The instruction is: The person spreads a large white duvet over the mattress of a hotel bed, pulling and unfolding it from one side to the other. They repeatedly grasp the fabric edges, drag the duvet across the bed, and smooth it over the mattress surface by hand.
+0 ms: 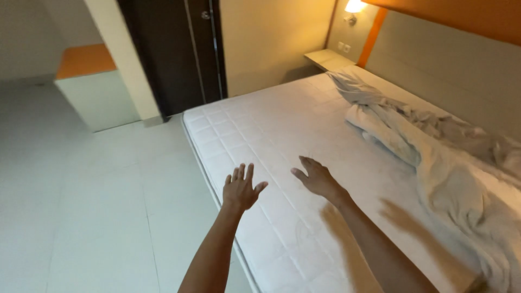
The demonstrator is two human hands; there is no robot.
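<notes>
A bare white quilted mattress (282, 125) fills the middle and right of the head view. My left hand (241, 188) hovers over its near left edge, fingers spread, holding nothing. To its right, my right hand (316, 177) is stretched out flat above the mattress surface, fingers apart and empty. A crumpled white sheet or duvet (434, 157) lies bunched along the far right side of the mattress, against a padded grey headboard (450, 65). Neither hand touches the bedding.
White tiled floor (92, 206) lies to the left of the bed. A low white cabinet with an orange top (89, 81) stands at the back left beside a dark door (173, 49). A small bedside shelf (328, 57) sits under a lit wall lamp (354, 8).
</notes>
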